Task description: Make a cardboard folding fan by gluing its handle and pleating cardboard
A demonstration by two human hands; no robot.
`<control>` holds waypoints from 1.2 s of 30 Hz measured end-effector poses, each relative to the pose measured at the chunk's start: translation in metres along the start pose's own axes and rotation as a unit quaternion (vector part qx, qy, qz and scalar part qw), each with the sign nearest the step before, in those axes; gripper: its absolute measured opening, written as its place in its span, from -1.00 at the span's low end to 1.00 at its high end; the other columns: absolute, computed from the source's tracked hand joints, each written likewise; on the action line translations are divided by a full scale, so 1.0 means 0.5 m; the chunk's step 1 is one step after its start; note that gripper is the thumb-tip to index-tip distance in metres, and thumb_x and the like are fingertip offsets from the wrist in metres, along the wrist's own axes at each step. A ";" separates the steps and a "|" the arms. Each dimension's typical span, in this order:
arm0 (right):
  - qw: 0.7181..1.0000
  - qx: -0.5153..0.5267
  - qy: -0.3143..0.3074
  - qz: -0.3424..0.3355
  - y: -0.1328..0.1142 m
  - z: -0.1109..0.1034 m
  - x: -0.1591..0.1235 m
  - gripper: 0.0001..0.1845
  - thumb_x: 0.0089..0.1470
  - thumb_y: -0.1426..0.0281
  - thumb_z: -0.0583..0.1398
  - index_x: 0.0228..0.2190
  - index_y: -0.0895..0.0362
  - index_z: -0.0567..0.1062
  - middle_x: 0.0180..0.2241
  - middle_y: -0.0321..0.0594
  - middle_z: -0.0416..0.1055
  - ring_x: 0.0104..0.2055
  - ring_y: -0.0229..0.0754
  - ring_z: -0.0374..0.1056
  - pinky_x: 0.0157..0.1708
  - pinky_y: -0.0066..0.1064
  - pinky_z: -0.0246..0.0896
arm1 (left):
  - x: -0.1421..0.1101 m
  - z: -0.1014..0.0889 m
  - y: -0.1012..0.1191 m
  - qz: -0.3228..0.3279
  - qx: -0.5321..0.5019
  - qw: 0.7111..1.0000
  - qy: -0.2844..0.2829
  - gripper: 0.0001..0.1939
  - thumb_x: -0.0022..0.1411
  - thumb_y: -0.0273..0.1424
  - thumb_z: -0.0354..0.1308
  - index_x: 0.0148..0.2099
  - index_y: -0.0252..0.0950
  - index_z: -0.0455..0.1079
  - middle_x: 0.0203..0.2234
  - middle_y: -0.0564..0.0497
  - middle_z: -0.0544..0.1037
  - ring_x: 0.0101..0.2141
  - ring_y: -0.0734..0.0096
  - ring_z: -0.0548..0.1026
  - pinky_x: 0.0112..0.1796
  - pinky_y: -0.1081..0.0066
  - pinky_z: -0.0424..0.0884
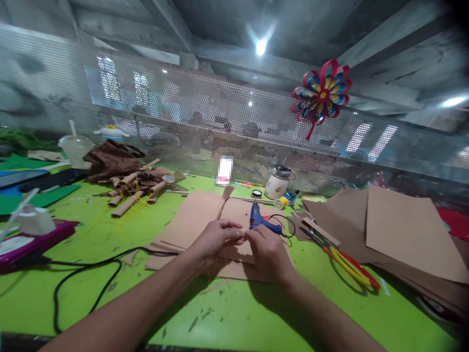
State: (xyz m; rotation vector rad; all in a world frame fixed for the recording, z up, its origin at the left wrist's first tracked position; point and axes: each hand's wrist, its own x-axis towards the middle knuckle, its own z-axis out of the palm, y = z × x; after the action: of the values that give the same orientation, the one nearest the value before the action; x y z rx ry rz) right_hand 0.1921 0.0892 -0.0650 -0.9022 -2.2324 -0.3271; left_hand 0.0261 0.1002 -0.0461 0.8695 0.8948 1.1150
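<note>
My left hand (216,239) and my right hand (266,249) meet fingertip to fingertip over a stack of brown cardboard sheets (194,215) on the green table (110,230). Both pinch something small and thin between them; thin yellowish strands hang below the left hand. Its exact nature is too small to make out. A blue glue gun (258,220) lies on the cardboard just beyond my right hand. A small broom-like bundle of brown strips (224,198) lies on the sheets further back.
Yellow and red scissors (348,264) lie to the right beside more cardboard sheets (406,230). Rolled brown paper tubes (134,193) lie at the back left. A black cable (88,274) runs across the left. A jar (276,185) and a paper flower (320,95) sit behind.
</note>
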 end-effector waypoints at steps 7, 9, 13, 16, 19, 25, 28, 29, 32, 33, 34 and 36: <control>0.998 -0.037 -0.027 -0.047 0.002 -0.011 0.003 -0.80 0.14 0.56 0.05 -0.41 0.20 0.45 -0.49 -0.16 0.31 -0.43 -0.16 0.19 -0.47 -0.35 0.00 | 0.005 -0.007 -0.003 -0.004 0.015 1.000 -0.007 -0.74 -0.17 -0.59 0.39 -0.38 -0.43 0.40 -0.57 -0.10 0.56 -0.47 0.36 0.55 -0.30 0.39 0.49; 0.997 -0.047 -0.027 -0.055 0.003 -0.012 0.004 -0.79 0.14 0.57 0.04 -0.43 0.19 0.44 -0.50 -0.17 0.30 -0.44 -0.17 0.18 -0.47 -0.35 -0.01 | 0.008 -0.010 -0.004 -0.004 0.022 1.000 -0.012 -0.72 -0.18 -0.57 0.41 -0.39 -0.43 0.40 -0.58 -0.09 0.56 -0.46 0.34 0.56 -0.28 0.36 0.49; 0.995 -0.071 -0.015 -0.068 0.002 -0.007 0.003 -0.79 0.11 0.58 0.03 -0.49 0.18 0.41 -0.52 -0.17 0.28 -0.46 -0.17 0.14 -0.52 -0.34 -0.08 | 0.009 -0.010 -0.003 -0.007 0.041 0.999 -0.010 -0.71 -0.21 -0.54 0.43 -0.41 -0.43 0.41 -0.60 -0.08 0.55 -0.49 0.37 0.54 -0.28 0.35 0.48; 0.995 -0.067 -0.005 -0.067 0.002 -0.003 0.002 -0.79 0.08 0.59 0.03 -0.50 0.18 0.39 -0.52 -0.17 0.27 -0.46 -0.17 0.13 -0.52 -0.34 -0.10 | 0.005 -0.008 -0.002 -0.008 0.043 0.999 -0.010 -0.72 -0.21 -0.54 0.43 -0.41 -0.43 0.41 -0.59 -0.07 0.55 -0.47 0.37 0.54 -0.28 0.37 0.47; 0.997 -0.054 0.002 -0.055 0.001 -0.001 0.002 -0.80 0.09 0.59 0.02 -0.48 0.19 0.38 -0.51 -0.17 0.26 -0.46 -0.17 0.12 -0.51 -0.35 -0.08 | 0.003 -0.007 -0.003 -0.006 0.027 0.999 -0.019 -0.71 -0.22 -0.54 0.43 -0.40 -0.42 0.43 -0.55 -0.07 0.56 -0.44 0.36 0.54 -0.27 0.37 0.46; 0.999 -0.039 -0.007 -0.035 0.007 0.000 0.001 -0.83 0.13 0.56 0.02 -0.43 0.18 0.37 -0.46 -0.15 0.27 -0.42 -0.15 0.16 -0.47 -0.36 0.00 | 0.002 -0.008 -0.005 0.000 0.056 0.995 -0.078 -0.74 -0.20 -0.47 0.42 -0.39 -0.42 0.47 -0.51 -0.08 0.54 -0.42 0.37 0.51 -0.30 0.39 0.42; 1.000 -0.020 0.005 -0.011 0.018 -0.002 0.003 -0.83 0.17 0.52 0.01 -0.42 0.17 0.36 -0.45 -0.16 0.29 -0.40 -0.14 0.18 -0.44 -0.35 0.03 | 0.001 -0.008 -0.005 0.009 0.087 0.993 -0.075 -0.74 -0.17 -0.45 0.41 -0.36 -0.38 0.48 -0.49 -0.07 0.54 -0.43 0.41 0.48 -0.33 0.40 0.40; 1.000 -0.009 0.017 0.002 0.023 -0.003 0.004 -0.81 0.18 0.52 0.00 -0.43 0.16 0.35 -0.46 -0.16 0.29 -0.40 -0.14 0.19 -0.43 -0.36 0.04 | 0.000 -0.007 -0.004 0.019 0.101 0.992 -0.066 -0.75 -0.16 -0.45 0.40 -0.35 -0.37 0.49 -0.50 -0.05 0.53 -0.46 0.43 0.46 -0.36 0.42 0.39; 0.997 0.026 0.052 0.051 0.034 -0.009 0.009 -0.79 0.23 0.48 -0.01 -0.43 0.14 0.34 -0.47 -0.20 0.31 -0.42 -0.17 0.22 -0.42 -0.37 0.06 | 0.000 -0.006 0.001 0.065 0.155 0.985 -0.036 -0.80 -0.11 -0.45 0.34 -0.35 -0.37 0.50 -0.56 0.01 0.48 -0.54 0.51 0.38 -0.46 0.48 0.30; 0.995 0.036 0.059 0.069 0.036 -0.011 0.010 -0.79 0.23 0.45 0.00 -0.43 0.13 0.34 -0.48 -0.22 0.31 -0.43 -0.18 0.23 -0.42 -0.38 0.06 | 0.000 -0.005 0.003 0.078 0.171 0.982 -0.030 -0.83 -0.10 -0.44 0.33 -0.37 -0.38 0.49 -0.60 0.04 0.46 -0.56 0.53 0.35 -0.49 0.50 0.27; 0.993 0.046 0.066 0.087 0.037 -0.013 0.011 -0.79 0.23 0.42 0.02 -0.44 0.13 0.33 -0.50 -0.24 0.31 -0.45 -0.20 0.22 -0.44 -0.39 0.06 | 0.000 -0.004 0.005 0.086 0.183 0.979 -0.030 -0.85 -0.09 -0.44 0.32 -0.39 -0.38 0.49 -0.63 0.05 0.45 -0.57 0.53 0.34 -0.50 0.50 0.25; 0.988 0.061 0.078 0.118 0.037 -0.015 0.012 -0.78 0.22 0.38 0.06 -0.48 0.12 0.31 -0.53 -0.28 0.28 -0.49 -0.23 0.20 -0.47 -0.41 0.04 | -0.001 -0.002 0.008 0.092 0.196 0.975 -0.041 -0.87 -0.09 -0.43 0.31 -0.44 -0.38 0.48 -0.66 0.06 0.43 -0.59 0.53 0.33 -0.51 0.50 0.25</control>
State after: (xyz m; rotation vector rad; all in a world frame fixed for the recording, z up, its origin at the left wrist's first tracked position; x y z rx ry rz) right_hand 0.2056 0.1023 -0.0557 -1.0258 -1.9567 -0.1438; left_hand 0.0237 0.1008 -0.0428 1.3370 0.9967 1.0673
